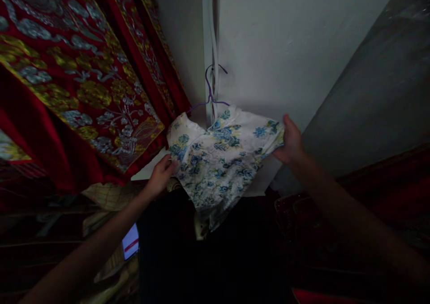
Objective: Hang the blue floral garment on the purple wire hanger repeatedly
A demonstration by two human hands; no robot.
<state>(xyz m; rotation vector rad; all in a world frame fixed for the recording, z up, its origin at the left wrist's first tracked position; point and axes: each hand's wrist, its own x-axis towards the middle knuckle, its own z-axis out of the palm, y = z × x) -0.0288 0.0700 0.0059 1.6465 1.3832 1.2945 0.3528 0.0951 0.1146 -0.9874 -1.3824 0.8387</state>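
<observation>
A white blouse [218, 156] with blue and green flowers hangs on a purple hanger [210, 98] in the middle of the head view. The hanger's hook is up against a pale vertical strip on the wall. My left hand [163, 174] pinches the blouse at its left side, near the sleeve. With fingers and thumb closed, my right hand [290, 141] grips the end of the right sleeve and holds it out sideways. The lower part of the blouse falls in a point above my dark clothing.
Red cloth with gold and silver embroidery [94, 89] hangs close on the left. A pale wall [285, 39] stands behind the blouse, with cables [213, 30] down it. A lit phone screen [130, 242] shows low on the left. Dark red items lie at the right.
</observation>
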